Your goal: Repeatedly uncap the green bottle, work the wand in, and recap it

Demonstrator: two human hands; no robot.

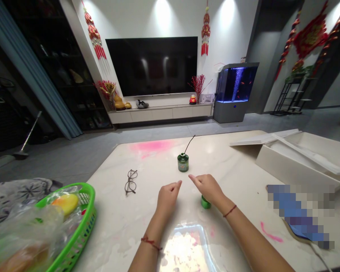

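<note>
A small green glass bottle [183,165] stands upright on the pale table, with one dark thin stick leaning out of its neck. My left hand [167,199] is closed just in front of the bottle, thumb stretched forward; whether anything is inside the fist is hidden. To its right, my right hand [210,187] is also curled, its thumb pointing toward the bottle without touching it. A shiny small green round object [205,203] shows beneath the right hand's fingers, partly covered by them, and appears gripped there.
Eyeglasses [131,182] lie left of the bottle. At lower left stands a green plastic basket [91,200] with bagged items. A white open box [289,162] sits at the right, above a pixelated phone-like device [299,215] with a cable. Pink stains [155,145] mark the tabletop.
</note>
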